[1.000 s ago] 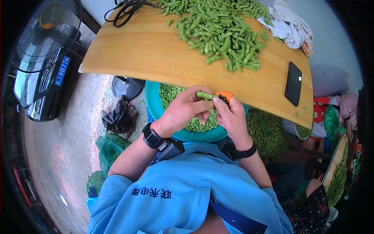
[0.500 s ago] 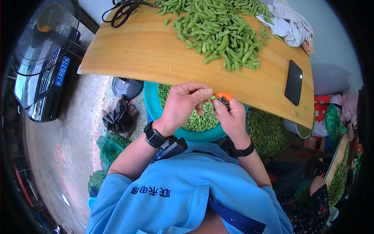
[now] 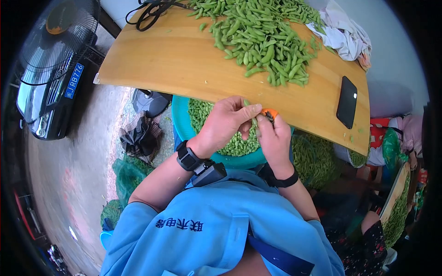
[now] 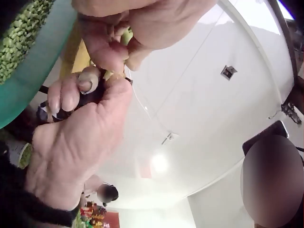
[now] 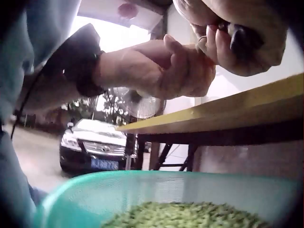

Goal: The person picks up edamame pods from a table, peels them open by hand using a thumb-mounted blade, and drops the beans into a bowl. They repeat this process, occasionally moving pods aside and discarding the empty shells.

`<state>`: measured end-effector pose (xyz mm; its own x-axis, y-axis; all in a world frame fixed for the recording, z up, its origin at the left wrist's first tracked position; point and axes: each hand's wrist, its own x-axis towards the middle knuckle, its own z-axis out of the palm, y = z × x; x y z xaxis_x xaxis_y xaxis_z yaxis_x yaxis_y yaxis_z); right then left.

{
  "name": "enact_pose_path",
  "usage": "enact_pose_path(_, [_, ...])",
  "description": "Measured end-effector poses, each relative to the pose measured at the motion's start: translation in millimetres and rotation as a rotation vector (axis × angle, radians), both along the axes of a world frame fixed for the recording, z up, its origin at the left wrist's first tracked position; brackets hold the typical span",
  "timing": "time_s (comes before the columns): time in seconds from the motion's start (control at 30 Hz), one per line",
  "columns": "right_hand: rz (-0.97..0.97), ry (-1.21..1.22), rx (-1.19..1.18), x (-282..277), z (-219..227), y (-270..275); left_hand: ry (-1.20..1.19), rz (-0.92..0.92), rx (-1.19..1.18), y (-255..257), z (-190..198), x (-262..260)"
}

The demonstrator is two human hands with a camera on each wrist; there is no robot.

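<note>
My left hand (image 3: pixel 225 122) pinches a green soybean pod (image 3: pixel 254 121) between thumb and fingers, over the bowl near the table's front edge. The right hand (image 3: pixel 275 140) meets it there, thumb and fingers at the pod's lower end. Something orange and dark (image 3: pixel 270 112) sits at the right fingers; its kind is hidden by the grip. In the left wrist view, part of the pod (image 4: pixel 127 36) shows between the left fingers. Beneath both hands a teal bowl (image 3: pixel 182 122) holds shelled green beans (image 3: pixel 239 146).
A heap of soybean pods (image 3: pixel 262 46) covers the back of the wooden table (image 3: pixel 161 60). A phone (image 3: pixel 347 102) and white cloth (image 3: pixel 343 32) lie at its right. A fan (image 3: pixel 60 27) and car (image 3: pixel 46 106) stand left; more pods (image 3: pixel 313 161) lie below right.
The pod lay sideways in the left fingers a second ago; half a second ago it was mostly hidden. Now a green pod shows upright between the hands, which have stayed close together.
</note>
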<state>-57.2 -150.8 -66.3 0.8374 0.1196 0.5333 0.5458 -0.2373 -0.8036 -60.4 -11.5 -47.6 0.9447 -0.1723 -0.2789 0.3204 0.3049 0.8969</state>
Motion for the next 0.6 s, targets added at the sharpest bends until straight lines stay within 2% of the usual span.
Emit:
enact_pose_path(0.07, [0.203, 1.01, 0.643, -4.6, 16.3, -5.5, -0.007, -0.023, -0.014, 0.1, 2.2, -2.6])
enact_pose_path(0.13, [0.242, 1.03, 0.688, -2.4, 10.7, -7.9, -0.065, -0.023, 0.027, -0.8, 0.8, -4.4])
enact_pose_path(0.2, [0.364, 1.235, 0.822, 0.2, 8.9, -12.1, -0.082, -0.02, 0.014, -1.5, -1.9, -5.0])
enact_pose_path(0.43, [0.307, 1.183, 0.74, -5.8, 11.6, -0.3, -0.165, -0.016, 0.093, 1.5, -8.9, -6.2])
enact_pose_path(0.5, [0.167, 0.865, 0.62, -9.1, 5.2, 2.6, -0.154, -0.032, 0.052, 2.9, -1.0, -7.3])
enact_pose_path(0.6, [0.233, 1.003, 0.7, -5.8, 10.4, -1.9, -0.141, -0.062, -0.042, 6.6, -4.0, -5.5])
